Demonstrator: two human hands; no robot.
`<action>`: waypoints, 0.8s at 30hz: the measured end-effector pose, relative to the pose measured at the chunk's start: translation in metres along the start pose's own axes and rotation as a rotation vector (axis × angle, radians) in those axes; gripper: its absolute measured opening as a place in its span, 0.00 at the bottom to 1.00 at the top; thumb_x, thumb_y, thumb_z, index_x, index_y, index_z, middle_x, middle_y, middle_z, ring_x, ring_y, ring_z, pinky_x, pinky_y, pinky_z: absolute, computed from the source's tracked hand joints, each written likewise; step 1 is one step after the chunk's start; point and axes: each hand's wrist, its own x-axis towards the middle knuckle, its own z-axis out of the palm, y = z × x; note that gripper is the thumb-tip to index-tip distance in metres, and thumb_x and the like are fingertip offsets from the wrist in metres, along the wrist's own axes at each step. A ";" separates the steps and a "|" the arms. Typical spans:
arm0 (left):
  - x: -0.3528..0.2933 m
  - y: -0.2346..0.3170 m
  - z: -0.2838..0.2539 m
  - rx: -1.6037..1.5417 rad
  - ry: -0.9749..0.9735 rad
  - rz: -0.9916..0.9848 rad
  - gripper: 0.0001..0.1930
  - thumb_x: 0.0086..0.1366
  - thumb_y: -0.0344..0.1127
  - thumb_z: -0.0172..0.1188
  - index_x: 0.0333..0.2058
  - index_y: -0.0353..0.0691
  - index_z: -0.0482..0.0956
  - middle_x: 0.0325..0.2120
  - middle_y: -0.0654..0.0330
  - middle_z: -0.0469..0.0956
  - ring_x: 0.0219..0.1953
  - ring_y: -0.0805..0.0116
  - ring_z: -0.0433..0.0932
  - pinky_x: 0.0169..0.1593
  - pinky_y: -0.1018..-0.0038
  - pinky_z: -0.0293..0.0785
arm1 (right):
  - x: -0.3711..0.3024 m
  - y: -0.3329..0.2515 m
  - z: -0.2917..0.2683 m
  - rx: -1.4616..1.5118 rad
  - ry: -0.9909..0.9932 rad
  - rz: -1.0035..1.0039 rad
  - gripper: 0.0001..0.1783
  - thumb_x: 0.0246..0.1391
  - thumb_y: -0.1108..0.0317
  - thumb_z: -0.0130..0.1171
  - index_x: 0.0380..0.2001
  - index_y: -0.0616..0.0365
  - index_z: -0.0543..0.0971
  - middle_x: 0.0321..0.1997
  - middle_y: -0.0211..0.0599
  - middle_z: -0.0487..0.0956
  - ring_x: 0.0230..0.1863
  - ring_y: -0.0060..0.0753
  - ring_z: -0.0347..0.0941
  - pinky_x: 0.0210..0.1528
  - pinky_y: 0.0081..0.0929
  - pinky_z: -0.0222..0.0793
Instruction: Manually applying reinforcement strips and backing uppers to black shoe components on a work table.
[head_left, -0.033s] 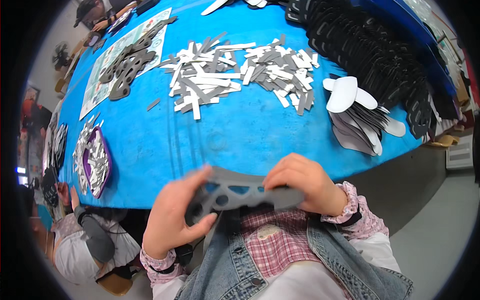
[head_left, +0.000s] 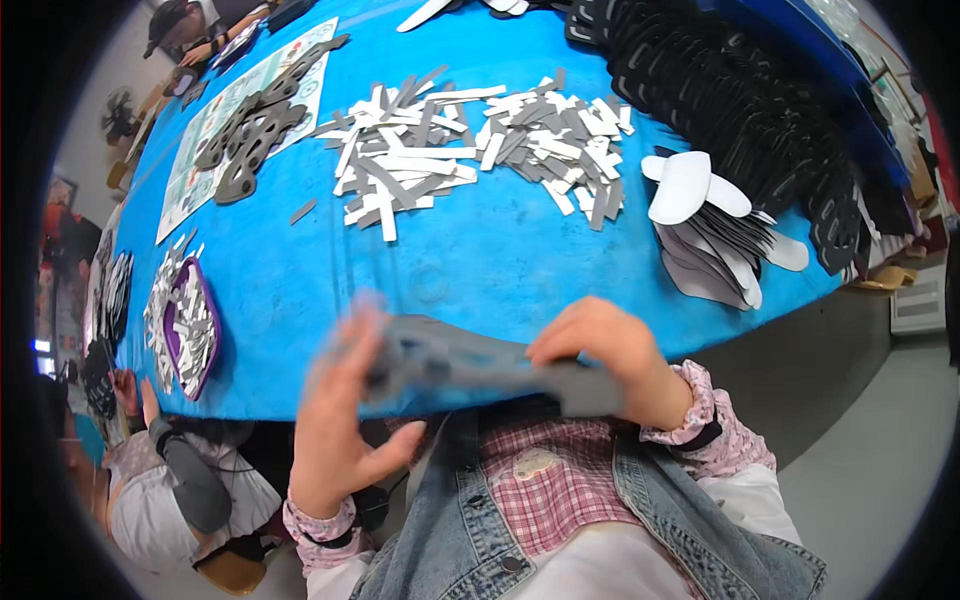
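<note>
Piece point(head_left: 480, 362) (grey, blurred): right hand point(head_left: 622, 358) grips its right end; left hand point(head_left: 338, 425), thumb splayed wide, at its left, contact unclear.

The grey cut-out piece point(head_left: 490, 372) just toward six o'clock looks matt, like foam; blur hides its finer texture. The strips point(head_left: 400, 160) at eleven and one o'clock, grey and white, are also without shine. The blue table cover point(head_left: 500, 265) looks like smooth plastic sheet with a weak gloss. At two o'clock, the black pieces point(head_left: 720, 110) are dull; nearer to three, the white pads point(head_left: 683, 195) seem smooth. The sheet point(head_left: 178, 205) at ten o'clock resembles printed paper. At six o'clock, the vest point(head_left: 440, 525) is faded denim, the checked shirt point(head_left: 545, 500) woven cloth.
</note>
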 end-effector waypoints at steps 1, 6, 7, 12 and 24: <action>0.001 0.002 0.002 0.189 0.345 0.104 0.32 0.49 0.45 0.65 0.52 0.36 0.71 0.40 0.52 0.79 0.42 0.56 0.77 0.49 0.64 0.70 | 0.000 -0.002 0.002 -0.007 0.007 0.008 0.19 0.41 0.77 0.66 0.41 0.62 0.76 0.41 0.39 0.78 0.40 0.37 0.74 0.42 0.30 0.70; -0.013 -0.021 0.031 -0.572 -0.040 -0.036 0.28 0.61 0.55 0.55 0.44 0.32 0.73 0.36 0.52 0.78 0.35 0.65 0.77 0.39 0.69 0.74 | 0.004 -0.011 0.012 0.837 0.423 0.499 0.08 0.52 0.77 0.62 0.36 0.61 0.76 0.37 0.32 0.79 0.34 0.18 0.74 0.29 0.17 0.70; -0.003 -0.005 0.047 -0.881 0.059 -0.262 0.21 0.63 0.48 0.56 0.41 0.31 0.76 0.34 0.55 0.80 0.35 0.66 0.78 0.39 0.71 0.74 | 0.006 -0.012 0.014 1.006 0.375 0.523 0.08 0.52 0.77 0.62 0.36 0.60 0.76 0.38 0.33 0.80 0.35 0.19 0.75 0.28 0.16 0.71; -0.004 -0.028 0.066 -1.118 0.229 -0.425 0.10 0.66 0.32 0.54 0.43 0.34 0.73 0.34 0.56 0.80 0.34 0.69 0.78 0.36 0.73 0.73 | 0.007 0.005 0.017 0.214 0.268 0.428 0.23 0.50 0.68 0.64 0.49 0.63 0.72 0.55 0.47 0.69 0.41 0.35 0.75 0.41 0.30 0.71; -0.022 -0.065 0.089 -0.994 0.590 -0.457 0.08 0.68 0.34 0.53 0.42 0.37 0.74 0.37 0.61 0.77 0.36 0.75 0.72 0.42 0.76 0.68 | -0.006 0.044 -0.003 -0.842 0.219 0.333 0.24 0.51 0.63 0.61 0.48 0.65 0.72 0.54 0.46 0.70 0.54 0.47 0.66 0.53 0.39 0.62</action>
